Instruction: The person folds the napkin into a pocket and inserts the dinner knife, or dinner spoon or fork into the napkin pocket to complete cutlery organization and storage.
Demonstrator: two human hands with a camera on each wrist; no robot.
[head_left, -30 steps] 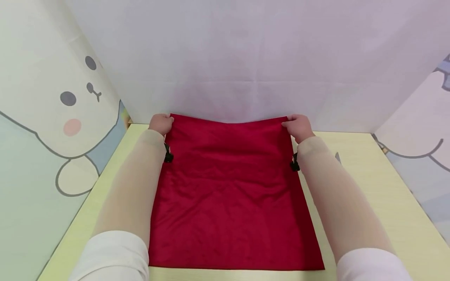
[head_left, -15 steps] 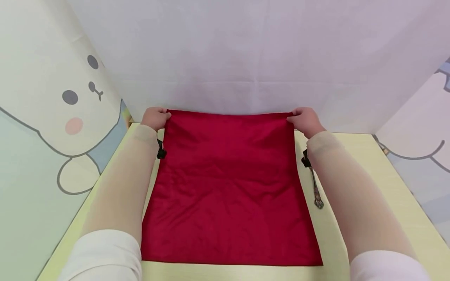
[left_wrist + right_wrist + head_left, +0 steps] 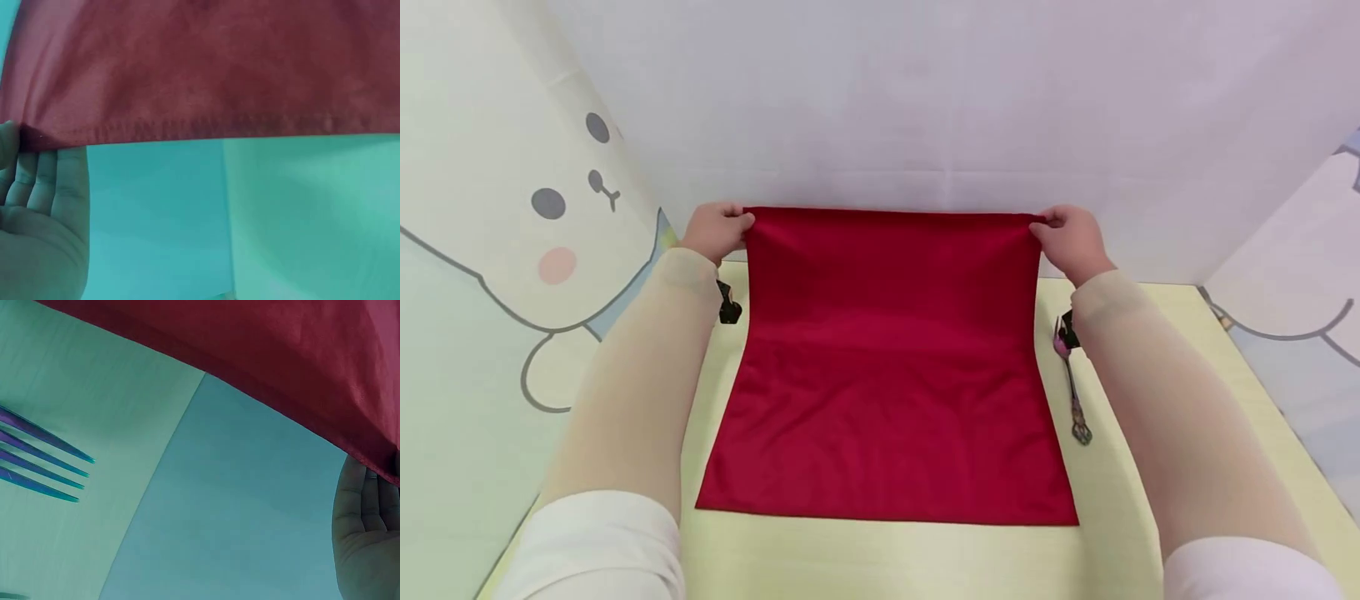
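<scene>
Head view: hands [image 3: 711,231] [image 3: 1072,243] pinch red cloth [image 3: 891,358] by corners; table [image 3: 880,560] bears fork [image 3: 1071,386].

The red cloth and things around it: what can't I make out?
Tabletop under the red cloth: head view, hidden by the cloth.
Left hand: left wrist view, cloth hides most fingertips.
Fork: right wrist view, left edge cuts off its handle.
Pale sliver: right wrist view, corner crops it; unidentifiable.
</scene>
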